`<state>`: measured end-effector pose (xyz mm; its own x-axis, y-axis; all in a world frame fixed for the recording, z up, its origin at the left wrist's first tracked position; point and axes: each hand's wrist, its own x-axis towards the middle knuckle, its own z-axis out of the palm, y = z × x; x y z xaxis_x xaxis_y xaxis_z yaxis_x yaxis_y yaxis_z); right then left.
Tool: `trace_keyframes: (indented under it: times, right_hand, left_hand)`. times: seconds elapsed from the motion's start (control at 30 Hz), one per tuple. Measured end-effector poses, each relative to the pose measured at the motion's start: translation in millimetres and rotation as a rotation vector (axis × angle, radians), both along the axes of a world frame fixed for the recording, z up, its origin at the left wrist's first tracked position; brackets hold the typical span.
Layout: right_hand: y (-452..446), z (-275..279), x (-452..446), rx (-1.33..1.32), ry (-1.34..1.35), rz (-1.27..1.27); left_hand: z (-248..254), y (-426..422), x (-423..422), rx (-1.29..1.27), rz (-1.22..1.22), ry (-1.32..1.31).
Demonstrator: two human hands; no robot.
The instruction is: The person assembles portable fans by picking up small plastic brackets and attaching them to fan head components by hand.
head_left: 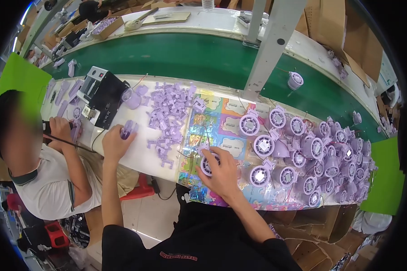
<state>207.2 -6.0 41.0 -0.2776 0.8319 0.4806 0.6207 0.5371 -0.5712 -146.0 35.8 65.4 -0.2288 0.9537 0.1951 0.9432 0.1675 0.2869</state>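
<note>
My left hand (117,142) is closed round a small purple part (129,129) above the white table, left of a heap of small purple brackets (167,110). My right hand (220,174) grips a round purple housing (209,163) from above, over the colourful printed sheet (208,119). A thin wire rises from that housing. Right of my right hand stand many purple round housings (263,146) with wires, some with a pale square at the centre.
A co-worker (54,180) sits at the left, handling purple parts beside a black and silver device (105,97). A green conveyor belt (190,56) runs behind the table (142,156). A metal post (276,45) rises behind the sheet. Another purple housing (295,80) rests on the belt.
</note>
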Motion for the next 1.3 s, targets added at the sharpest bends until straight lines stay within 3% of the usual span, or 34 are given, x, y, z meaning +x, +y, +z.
trace_keyframes:
  times: [0.03,0.13,0.23,0.33,0.5,0.7,0.83,0.93,1.3]
  right_hand:
    - [-0.5,-0.6,2.1,0.017,0.001,0.005]
    - [0.3,-0.5,4.6,0.041,0.018,0.013]
    - [1.3,-4.4,8.6,0.07,0.013,0.028]
    - [-4.2,-10.9,10.1,0.096,0.071,0.049]
    - [-10.6,-33.4,10.1,0.339,0.284,0.095]
    - [-13.2,-33.1,18.2,0.212,0.472,0.152]
    - [-16.5,-30.9,22.2,0.123,0.43,0.071]
    - [-13.2,-28.1,19.3,0.133,0.386,0.009]
    - [-8.7,-18.9,18.7,0.14,0.278,-0.099]
  left_hand:
    - [0.5,3.5,4.6,-0.023,0.066,-0.021]
    - [-12.1,14.9,3.4,0.216,-0.059,-0.001]
    - [-6.4,29.9,7.6,0.212,-0.133,0.109]
    - [4.6,31.9,14.0,-0.033,-0.082,0.017]
    - [-17.6,21.4,3.3,0.006,-0.066,0.014]
    - [-10.1,-0.5,24.7,0.117,0.031,-0.23]
    - [4.2,-28.7,71.1,0.375,-0.091,-0.263]
    - [33.9,-44.8,105.6,0.315,-0.198,-0.332]
    - [55.2,-57.2,133.6,0.346,-0.408,-0.412]
